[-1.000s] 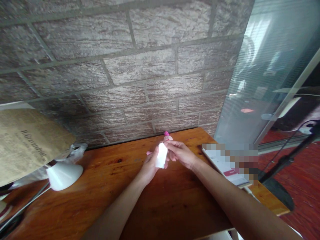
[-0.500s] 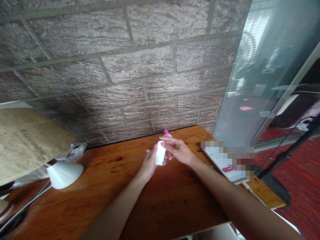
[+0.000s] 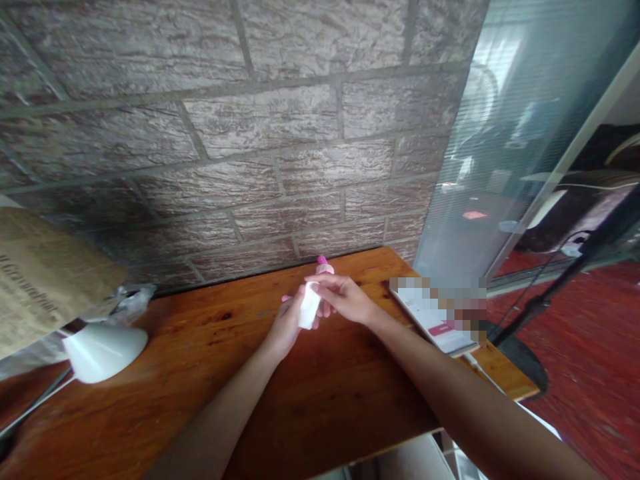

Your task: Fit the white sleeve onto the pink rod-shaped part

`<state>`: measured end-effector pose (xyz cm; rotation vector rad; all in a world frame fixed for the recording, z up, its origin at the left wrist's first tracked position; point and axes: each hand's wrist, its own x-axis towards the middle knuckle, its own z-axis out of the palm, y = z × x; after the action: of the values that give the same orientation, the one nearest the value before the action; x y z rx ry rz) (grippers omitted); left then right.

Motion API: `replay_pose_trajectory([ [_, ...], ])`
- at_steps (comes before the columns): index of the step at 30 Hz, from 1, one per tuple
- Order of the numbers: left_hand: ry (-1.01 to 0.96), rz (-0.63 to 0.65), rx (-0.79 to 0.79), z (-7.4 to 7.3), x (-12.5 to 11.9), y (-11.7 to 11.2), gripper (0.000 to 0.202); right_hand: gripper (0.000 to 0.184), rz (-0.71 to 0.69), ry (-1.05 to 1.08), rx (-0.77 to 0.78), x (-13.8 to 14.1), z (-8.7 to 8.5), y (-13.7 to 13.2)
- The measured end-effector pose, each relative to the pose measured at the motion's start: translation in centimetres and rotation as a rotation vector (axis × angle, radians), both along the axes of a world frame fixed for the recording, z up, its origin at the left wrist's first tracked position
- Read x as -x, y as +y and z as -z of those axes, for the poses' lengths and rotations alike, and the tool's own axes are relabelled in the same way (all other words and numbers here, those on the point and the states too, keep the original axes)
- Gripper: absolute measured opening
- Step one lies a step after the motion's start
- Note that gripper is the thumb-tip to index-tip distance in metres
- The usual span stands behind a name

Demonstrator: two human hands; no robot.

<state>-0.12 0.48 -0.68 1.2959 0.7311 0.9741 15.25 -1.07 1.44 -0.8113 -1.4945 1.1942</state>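
A small white oblong object (image 3: pixel 309 307) is held upright with a slight tilt above the table; its exact kind is unclear. My left hand (image 3: pixel 285 329) is closed around its lower left side. My right hand (image 3: pixel 347 300) is closed at its upper right, with thumb and fingers against the top edge. Directly behind my hands stands a pink-topped bottle (image 3: pixel 323 261), its lower part hidden by my right fingers. A bit of pink (image 3: pixel 285 299) shows beside my left hand, too small to identify.
On the wooden table (image 3: pixel 225 373), a white lamp-like cone (image 3: pixel 107 353) and a printed brown paper bag (image 3: pixel 50 273) are at left. A tablet (image 3: pixel 435 320), partly blurred out, lies at right with a cable (image 3: pixel 473 362). A brick-patterned wall (image 3: pixel 270 113) rises behind.
The camera view has turned slightly right, so everything appears shifted left. Both hands keep hold of the white object with little visible change in their grip.
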Motion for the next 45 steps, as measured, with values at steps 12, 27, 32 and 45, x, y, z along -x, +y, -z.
replay_pose_trajectory([
  [12,0.047,0.009,-0.059,0.5,0.3,0.2,0.060,0.054,-0.050,-0.067,-0.007,0.0,0.0,-0.2],
  [27,0.005,-0.094,-0.002,-0.3,0.0,-0.2,0.065,0.044,0.071,0.119,0.162,-0.3,-0.2,0.2],
  [32,0.094,-0.105,-0.108,0.4,0.2,0.0,0.063,0.045,0.102,0.106,0.100,-0.4,0.1,0.4],
  [45,0.170,-0.100,-0.137,0.9,0.5,0.3,0.062,0.041,0.070,0.054,0.042,-0.5,0.1,0.3],
])
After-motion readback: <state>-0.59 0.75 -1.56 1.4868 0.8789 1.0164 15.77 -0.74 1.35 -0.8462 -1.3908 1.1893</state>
